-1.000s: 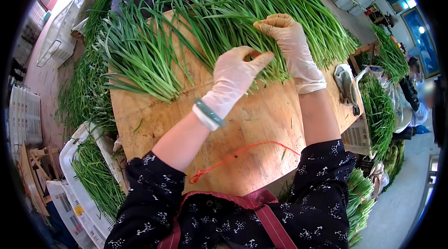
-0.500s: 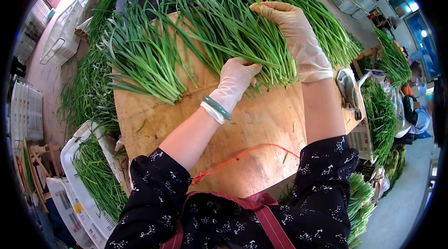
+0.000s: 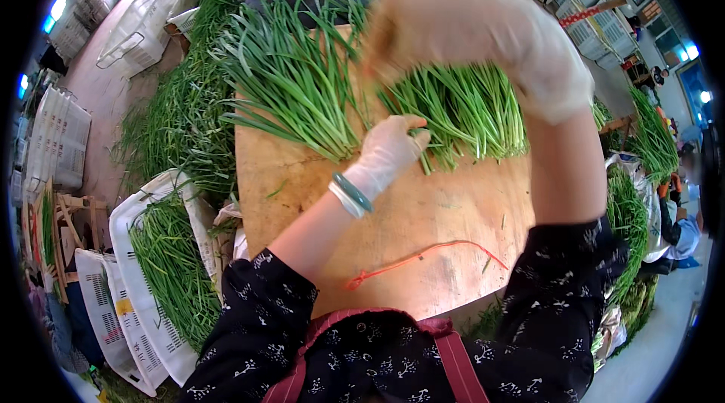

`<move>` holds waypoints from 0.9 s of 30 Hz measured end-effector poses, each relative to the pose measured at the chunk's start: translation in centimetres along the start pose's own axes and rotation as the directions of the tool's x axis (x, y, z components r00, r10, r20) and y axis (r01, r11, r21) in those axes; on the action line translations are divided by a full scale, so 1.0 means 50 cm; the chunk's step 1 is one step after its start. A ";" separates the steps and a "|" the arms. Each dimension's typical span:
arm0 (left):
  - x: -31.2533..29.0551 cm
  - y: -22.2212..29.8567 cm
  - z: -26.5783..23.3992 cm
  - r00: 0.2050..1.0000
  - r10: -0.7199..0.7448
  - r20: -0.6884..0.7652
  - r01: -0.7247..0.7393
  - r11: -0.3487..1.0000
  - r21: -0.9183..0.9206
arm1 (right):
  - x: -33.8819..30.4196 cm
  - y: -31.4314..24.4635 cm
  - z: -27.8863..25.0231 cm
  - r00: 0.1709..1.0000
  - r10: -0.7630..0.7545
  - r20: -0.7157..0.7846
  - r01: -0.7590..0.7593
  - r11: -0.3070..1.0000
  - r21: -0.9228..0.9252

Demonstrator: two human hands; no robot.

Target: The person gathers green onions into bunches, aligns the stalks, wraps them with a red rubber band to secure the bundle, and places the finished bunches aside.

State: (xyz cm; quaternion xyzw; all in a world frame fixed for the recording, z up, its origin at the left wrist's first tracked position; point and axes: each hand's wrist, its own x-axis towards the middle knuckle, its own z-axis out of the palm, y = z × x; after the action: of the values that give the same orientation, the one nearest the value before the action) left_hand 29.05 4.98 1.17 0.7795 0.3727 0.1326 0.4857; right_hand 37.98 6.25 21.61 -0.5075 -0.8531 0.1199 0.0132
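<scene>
My left hand [image 3: 391,151], in a thin white glove with a green bangle at the wrist, is closed at the near, left edge of a pile of garlic chives [image 3: 476,112]. A bit of green shows between its thumb and fingers. My right hand [image 3: 483,37], gloved too, is raised over the far part of that pile and hides much of it. Motion smears its fingers, so what they hold cannot be made out. To the left, a smaller bunch of garlic chives [image 3: 294,78] lies with its pale stem ends toward me.
The wooden board [image 3: 423,210] bears a red string [image 3: 423,253] near my body. White crates [image 3: 140,29] stand at far left, and a white basket of greens [image 3: 170,252] sits at near left. Loose greens [image 3: 181,116] flank the board's left side; more bundles [image 3: 623,214] stand at right.
My right hand has swept left and looms larger, now blurred across the pile. My left hand has shifted slightly along the stem ends. The whole view has swung, moving the board rightward.
</scene>
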 end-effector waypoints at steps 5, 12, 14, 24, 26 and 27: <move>-0.066 -0.013 0.030 0.894 0.337 -0.294 -0.362 0.931 -0.033 | 0.198 -0.025 -0.099 0.794 -0.042 -0.607 0.125 0.988 0.095; -0.098 -0.112 -0.133 0.748 0.304 -0.590 -0.101 0.931 0.352 | 0.067 0.043 0.054 0.866 0.052 -0.498 -0.102 0.992 -0.074; -0.071 -0.114 -0.139 0.742 0.198 -0.641 0.060 0.932 0.357 | -0.044 0.048 0.137 0.838 0.298 -0.458 -0.359 0.932 -0.050; -0.009 -0.066 -0.106 0.862 -0.127 -0.490 0.383 0.798 0.466 | -0.102 0.075 0.327 0.654 0.624 -0.428 -0.713 0.697 -0.075; -0.013 -0.077 -0.117 0.865 -0.157 -0.477 0.402 0.785 0.472 | -0.082 0.047 0.263 0.577 0.756 -0.309 -0.713 0.651 0.261; -0.012 -0.081 -0.117 0.870 -0.170 -0.463 0.406 0.780 0.476 | -0.077 0.065 0.276 0.595 0.723 -0.351 -0.625 0.690 0.364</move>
State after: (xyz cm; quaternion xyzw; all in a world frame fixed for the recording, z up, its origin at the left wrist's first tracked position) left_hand 23.49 9.43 0.70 0.7755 0.6020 0.0946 0.1654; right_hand 40.68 1.77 7.90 -0.8021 -0.5485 0.0756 0.2237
